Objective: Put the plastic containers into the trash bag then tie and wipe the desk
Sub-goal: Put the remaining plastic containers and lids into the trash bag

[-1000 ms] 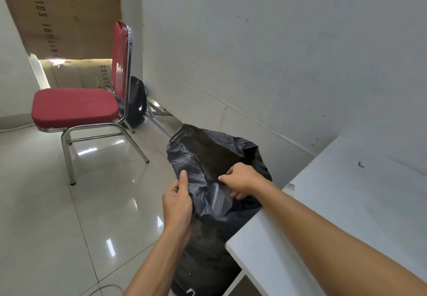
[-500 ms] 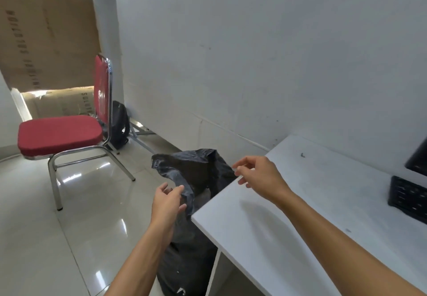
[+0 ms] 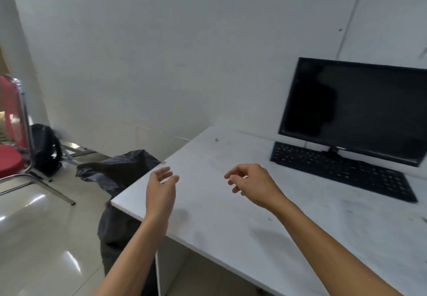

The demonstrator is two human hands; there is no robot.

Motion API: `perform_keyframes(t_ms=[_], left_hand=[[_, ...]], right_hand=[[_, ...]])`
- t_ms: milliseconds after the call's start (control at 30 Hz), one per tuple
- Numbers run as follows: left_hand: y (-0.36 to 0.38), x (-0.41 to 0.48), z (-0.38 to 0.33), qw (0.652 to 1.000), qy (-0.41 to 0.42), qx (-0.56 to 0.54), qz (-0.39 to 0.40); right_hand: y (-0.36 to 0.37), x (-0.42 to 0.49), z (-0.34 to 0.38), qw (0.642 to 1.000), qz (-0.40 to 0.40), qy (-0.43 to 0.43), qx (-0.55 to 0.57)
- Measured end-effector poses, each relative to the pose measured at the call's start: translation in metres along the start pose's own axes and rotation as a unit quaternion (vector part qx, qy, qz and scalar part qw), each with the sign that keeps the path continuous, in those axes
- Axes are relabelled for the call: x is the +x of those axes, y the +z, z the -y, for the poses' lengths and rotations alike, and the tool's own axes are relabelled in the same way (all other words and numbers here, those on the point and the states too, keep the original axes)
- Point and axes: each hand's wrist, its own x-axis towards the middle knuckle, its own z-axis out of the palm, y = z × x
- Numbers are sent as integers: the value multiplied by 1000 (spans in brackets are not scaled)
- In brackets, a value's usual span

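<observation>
The black trash bag (image 3: 120,173) stands on the floor against the left end of the white desk (image 3: 231,214), its top crumpled and partly hidden by the desk edge. My left hand (image 3: 160,189) hovers over the desk's left corner with loosely spread fingers and holds nothing. My right hand (image 3: 251,183) hangs above the middle of the desk, fingers loosely curled, empty. No plastic containers are visible; the bag's inside is hidden.
A black monitor (image 3: 355,108) and black keyboard (image 3: 342,171) sit at the desk's back right. A red chair (image 3: 11,143) with chrome legs stands on the tiled floor at left, a dark backpack (image 3: 46,150) behind it against the wall.
Both hands let go of the trash bag and moved right over the desk. The view swung right, bringing the monitor and keyboard into sight.
</observation>
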Motion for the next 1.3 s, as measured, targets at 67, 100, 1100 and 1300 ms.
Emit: perform_keyframes(t_ms=[67,100,1100,1300], left_hand=[[24,-15,3,998,-3,-2,59],[37,-25,4,995,-9,-5,96],[151,-122,28,935,74,204,280],[141,-111,23,933,-139,-158,293]], right_hand=[[-22,-14,-14,1000,-19,11,0],[-35,-24,-22,999,-30,19,-3],[-144,-152,-152,964,-112,104,-217],[-131,-138,-144,978,-169,81,-94]])
